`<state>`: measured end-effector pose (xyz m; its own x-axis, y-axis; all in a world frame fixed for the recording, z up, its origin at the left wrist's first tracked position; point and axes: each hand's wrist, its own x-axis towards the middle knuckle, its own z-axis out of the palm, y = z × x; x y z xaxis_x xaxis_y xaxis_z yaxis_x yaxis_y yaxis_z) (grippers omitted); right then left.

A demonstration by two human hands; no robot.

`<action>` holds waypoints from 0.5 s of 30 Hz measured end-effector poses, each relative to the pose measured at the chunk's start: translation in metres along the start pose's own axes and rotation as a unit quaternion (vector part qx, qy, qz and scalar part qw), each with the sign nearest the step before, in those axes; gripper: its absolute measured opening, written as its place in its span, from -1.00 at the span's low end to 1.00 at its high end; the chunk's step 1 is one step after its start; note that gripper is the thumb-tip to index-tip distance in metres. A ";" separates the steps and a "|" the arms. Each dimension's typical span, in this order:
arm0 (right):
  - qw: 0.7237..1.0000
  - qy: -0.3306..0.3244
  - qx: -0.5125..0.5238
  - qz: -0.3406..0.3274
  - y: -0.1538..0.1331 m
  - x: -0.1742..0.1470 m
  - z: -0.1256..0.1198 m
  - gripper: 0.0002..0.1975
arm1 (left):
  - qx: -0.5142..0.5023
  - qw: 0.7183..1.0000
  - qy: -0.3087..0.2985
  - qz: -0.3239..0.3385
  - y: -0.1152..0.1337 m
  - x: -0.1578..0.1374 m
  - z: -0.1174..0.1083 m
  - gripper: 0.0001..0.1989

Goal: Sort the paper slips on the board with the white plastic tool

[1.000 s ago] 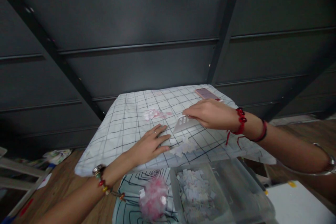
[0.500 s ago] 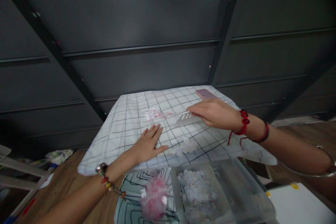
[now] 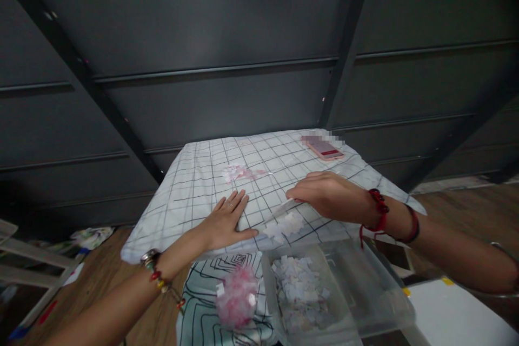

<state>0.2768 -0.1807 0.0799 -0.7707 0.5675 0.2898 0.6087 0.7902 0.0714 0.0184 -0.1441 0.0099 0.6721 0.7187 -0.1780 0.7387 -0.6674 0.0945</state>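
My left hand (image 3: 223, 221) lies flat on the white checked cloth (image 3: 174, 200), fingers spread and empty. A thin white slotted piece, like a flat scraper (image 3: 284, 206), is pinched in my right hand (image 3: 324, 194). Its lower edge is beside a small heap of white paper scraps (image 3: 287, 225), and I cannot tell whether they touch. Beyond my left fingertips lies a patch of pink and white bits (image 3: 239, 173). Nearer to me, a clear plastic box (image 3: 267, 281) holds many white paper scraps (image 3: 300, 286).
A pink-cased phone (image 3: 324, 150) rests at the far right of the cloth. A pink fluffy bundle (image 3: 237, 300) sits on a green patterned cloth (image 3: 198, 303). The box's clear lid (image 3: 368, 286) extends right, near a white board (image 3: 462, 313). Dark panels (image 3: 223, 102) stand behind.
My right hand has brought the slotted piece nearer to me, tilting it down beside the paper heap, uncovering more of the phone. My left hand stays flat on the cloth.
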 end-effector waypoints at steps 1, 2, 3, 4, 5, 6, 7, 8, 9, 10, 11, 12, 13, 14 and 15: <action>1.000 0.007 0.004 -0.006 0.000 0.001 0.001 -0.76 | 0.000 1.000 0.000 0.001 -0.001 0.000 0.001 -0.12; 1.000 0.010 0.009 -0.013 0.000 0.002 0.002 -0.75 | 0.000 1.000 0.000 0.003 -0.002 0.000 0.001 -0.11; 1.000 0.007 0.013 -0.021 0.000 0.003 0.003 -0.74 | 0.000 1.000 -0.001 0.005 -0.002 0.000 0.001 -0.10; 1.000 -0.001 0.016 -0.027 0.001 0.004 0.004 -0.74 | 0.000 1.000 -0.003 0.007 -0.003 -0.001 0.001 -0.10; 0.999 -0.012 0.017 -0.031 0.001 0.004 0.003 -0.75 | 0.000 1.000 -0.007 0.007 -0.003 -0.001 0.001 -0.09; 0.999 -0.023 0.020 -0.030 0.002 0.003 0.003 -0.76 | 0.000 1.000 -0.011 0.006 -0.003 -0.002 0.001 -0.08; 0.999 -0.034 0.024 -0.027 0.002 0.001 0.001 -0.77 | -0.001 1.000 -0.015 0.005 -0.003 -0.003 0.000 -0.08; 0.999 -0.040 0.028 -0.020 0.002 -0.001 -0.001 -0.78 | -0.001 1.000 -0.020 0.005 -0.003 -0.003 0.000 -0.07; 0.999 -0.041 0.033 -0.008 0.002 -0.005 -0.004 -0.78 | -0.001 1.000 -0.024 0.003 -0.002 -0.004 -0.001 -0.07; 0.999 -0.038 0.038 0.005 0.001 -0.009 -0.007 -0.79 | -0.001 1.000 -0.026 0.002 -0.002 -0.004 -0.001 -0.07; 0.998 -0.033 0.042 0.019 0.000 -0.014 -0.010 -0.79 | 0.000 1.000 -0.030 0.002 -0.001 -0.004 -0.001 -0.07; 0.998 -0.028 0.044 0.032 -0.001 -0.018 -0.012 -0.79 | 0.001 0.999 -0.032 0.003 -0.001 -0.004 -0.001 -0.07; 0.998 -0.026 0.046 0.043 -0.003 -0.022 -0.015 -0.80 | 0.000 0.999 -0.032 0.004 -0.002 -0.004 -0.001 -0.07; 0.997 -0.029 0.047 0.051 -0.006 -0.026 -0.017 -0.80 | -0.001 1.000 -0.031 0.006 -0.002 -0.004 -0.001 -0.07; 0.997 -0.035 0.047 0.056 -0.008 -0.028 -0.019 -0.80 | -0.003 1.000 -0.028 0.009 -0.003 -0.004 -0.001 -0.08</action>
<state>0.2970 -0.2078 0.0896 -0.7118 0.6657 0.2241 0.6741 0.7371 -0.0487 0.0136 -0.1451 0.0109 0.6817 0.6944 -0.2304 0.7268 -0.6789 0.1044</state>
